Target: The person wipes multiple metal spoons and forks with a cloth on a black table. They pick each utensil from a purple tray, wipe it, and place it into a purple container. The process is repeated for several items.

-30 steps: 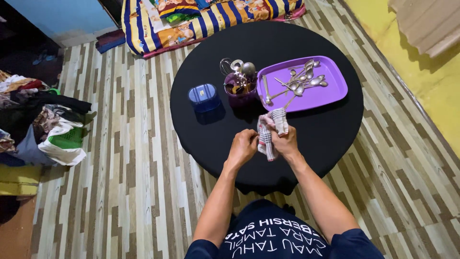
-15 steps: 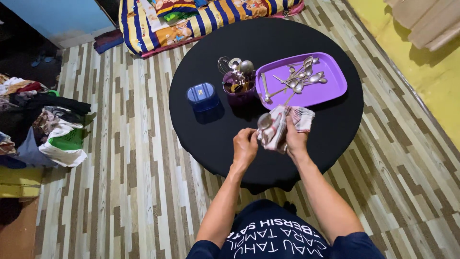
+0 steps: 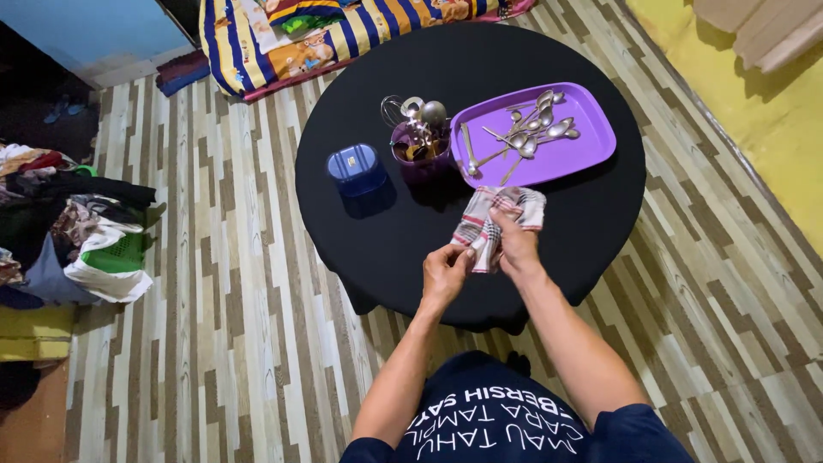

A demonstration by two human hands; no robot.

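Both hands' fingers (image 3: 465, 254) pinch a cloth (image 3: 497, 219); spoons (image 3: 531, 129) lie in the tray (image 3: 591, 146), utensils (image 3: 420, 116) in the cup (image 3: 417, 159).

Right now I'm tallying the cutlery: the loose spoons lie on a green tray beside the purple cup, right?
Not quite: the tray is purple, not green, as the head view shows. The loose spoons do lie on it, beside the purple cup.

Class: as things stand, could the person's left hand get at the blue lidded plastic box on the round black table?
Probably yes: the left hand pinches the checked cloth, but bare tabletop lies between it and the blue lidded plastic box.
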